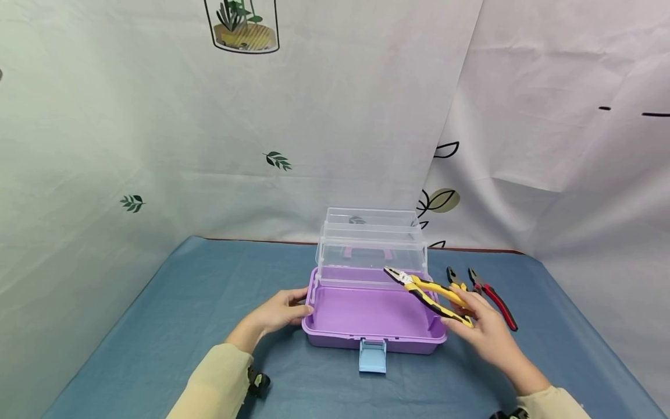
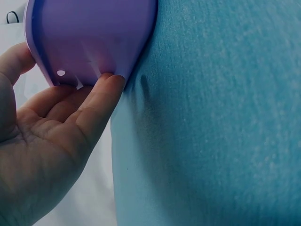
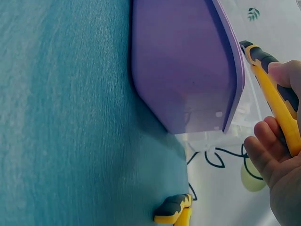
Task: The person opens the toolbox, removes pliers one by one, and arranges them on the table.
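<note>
A purple toolbox [image 1: 373, 311] lies on the table with its clear lid [image 1: 373, 250] raised at the back and its pale blue latch [image 1: 373, 356] hanging down in front. My left hand [image 1: 277, 314] grips the box's left end, thumb at the rim and fingers against the outer wall [image 2: 94, 42]. Over the box's right side, my right hand [image 1: 484, 329] holds yellow-and-black pliers [image 1: 426, 288] by the handles, their head pointing left above the interior. In the right wrist view, the pliers' handles [image 3: 277, 101] lie between thumb and fingers.
Right of the box lie red-handled pliers [image 1: 497, 302] and another yellow-handled pair [image 1: 455, 279], partly hidden by my right hand. A blue cloth [image 1: 173, 331] covers the table. White printed fabric [image 1: 235, 116] rises behind and at both sides.
</note>
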Demonstrator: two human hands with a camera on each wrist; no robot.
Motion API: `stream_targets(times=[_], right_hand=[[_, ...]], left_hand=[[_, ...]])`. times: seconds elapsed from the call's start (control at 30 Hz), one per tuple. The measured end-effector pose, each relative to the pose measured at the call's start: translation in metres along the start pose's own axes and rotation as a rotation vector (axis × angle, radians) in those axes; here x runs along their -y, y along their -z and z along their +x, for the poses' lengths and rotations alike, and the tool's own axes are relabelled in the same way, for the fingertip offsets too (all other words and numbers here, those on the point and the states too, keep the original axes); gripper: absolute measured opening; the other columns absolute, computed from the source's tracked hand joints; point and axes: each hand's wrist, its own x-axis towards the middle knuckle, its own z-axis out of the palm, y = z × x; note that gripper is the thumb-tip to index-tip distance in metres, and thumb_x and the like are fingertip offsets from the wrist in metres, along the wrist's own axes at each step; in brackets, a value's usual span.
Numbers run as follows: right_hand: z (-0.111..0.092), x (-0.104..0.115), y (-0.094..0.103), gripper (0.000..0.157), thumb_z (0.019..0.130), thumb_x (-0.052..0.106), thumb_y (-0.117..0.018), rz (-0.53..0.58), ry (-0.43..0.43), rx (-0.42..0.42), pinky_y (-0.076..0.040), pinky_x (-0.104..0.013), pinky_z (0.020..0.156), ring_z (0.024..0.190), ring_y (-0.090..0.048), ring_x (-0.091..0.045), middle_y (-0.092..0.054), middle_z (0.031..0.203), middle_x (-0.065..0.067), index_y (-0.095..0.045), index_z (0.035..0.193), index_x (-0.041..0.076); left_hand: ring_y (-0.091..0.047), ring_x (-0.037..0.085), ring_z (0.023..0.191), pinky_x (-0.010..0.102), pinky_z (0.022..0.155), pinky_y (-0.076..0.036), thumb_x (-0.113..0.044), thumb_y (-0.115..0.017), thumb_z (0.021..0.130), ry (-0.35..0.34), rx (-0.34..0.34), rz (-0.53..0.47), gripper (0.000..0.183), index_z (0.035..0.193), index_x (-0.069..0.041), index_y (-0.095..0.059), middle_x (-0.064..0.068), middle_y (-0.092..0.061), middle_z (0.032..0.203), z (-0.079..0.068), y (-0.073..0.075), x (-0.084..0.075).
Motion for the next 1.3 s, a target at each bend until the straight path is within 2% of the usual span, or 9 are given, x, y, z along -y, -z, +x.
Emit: stream_targets(times=[0.1, 0.27, 0.47, 0.8, 1.1, 1.3], right_hand=[[-0.001, -0.002, 0.002, 0.061, 0.078, 0.019, -0.077, 0.018, 0.001, -0.017, -0.053, -0.012, 0.076, 0.095, -0.061, -0.003, -0.060, 0.113, -0.008, -0.054, 0.132, 0.004], [-0.003, -0.006, 0.006, 0.061, 0.078, 0.016, -0.077, 0.037, -0.010, -0.035, -0.051, -0.008, 0.076, 0.094, -0.059, 0.002, -0.060, 0.113, -0.012, -0.052, 0.131, -0.002], [-0.004, -0.010, 0.010, 0.060, 0.078, 0.014, -0.077, 0.060, -0.028, -0.058, -0.047, -0.001, 0.074, 0.094, -0.051, 0.016, -0.059, 0.112, -0.014, -0.053, 0.130, -0.002], [-0.006, -0.014, 0.016, 0.059, 0.081, 0.017, -0.074, 0.064, -0.091, -0.051, -0.045, 0.000, 0.071, 0.092, -0.051, 0.017, -0.059, 0.112, -0.015, -0.051, 0.131, -0.003], [-0.007, -0.019, 0.018, 0.055, 0.080, 0.008, -0.074, 0.109, -0.075, -0.099, -0.046, 0.000, 0.070, 0.091, -0.049, 0.019, -0.056, 0.106, -0.015, -0.052, 0.129, -0.006], [-0.008, -0.025, 0.020, 0.056, 0.081, 0.010, -0.074, 0.083, -0.094, -0.113, -0.044, 0.002, 0.070, 0.090, -0.046, 0.023, -0.056, 0.108, -0.015, -0.051, 0.130, -0.006]], left_hand=[[-0.059, 0.026, 0.113, 0.036, 0.090, -0.054, -0.012, -0.059, 0.091, -0.001, 0.006, -0.004, 0.064, 0.145, 0.006, -0.029, 0.032, -0.039, 0.142, 0.000, 0.001, 0.000], [-0.058, 0.024, 0.112, 0.035, 0.090, -0.054, -0.012, -0.059, 0.091, 0.002, 0.009, -0.003, 0.064, 0.145, 0.006, -0.029, 0.031, -0.040, 0.141, 0.001, 0.001, 0.000], [-0.058, 0.027, 0.114, 0.036, 0.091, -0.054, -0.011, -0.058, 0.092, -0.003, 0.018, -0.013, 0.063, 0.144, 0.007, -0.029, 0.032, -0.040, 0.141, 0.001, 0.002, 0.000], [-0.058, 0.028, 0.114, 0.036, 0.090, -0.054, -0.010, -0.058, 0.091, -0.007, 0.014, -0.018, 0.064, 0.144, 0.008, -0.029, 0.033, -0.039, 0.141, 0.001, 0.002, 0.000], [-0.058, 0.029, 0.114, 0.036, 0.090, -0.054, -0.011, -0.059, 0.091, -0.008, 0.017, -0.020, 0.063, 0.144, 0.008, -0.029, 0.033, -0.038, 0.142, 0.001, 0.002, 0.001], [-0.057, 0.029, 0.115, 0.036, 0.090, -0.054, -0.010, -0.058, 0.091, -0.010, 0.021, -0.023, 0.063, 0.144, 0.008, -0.029, 0.033, -0.037, 0.142, 0.001, 0.002, 0.001]])
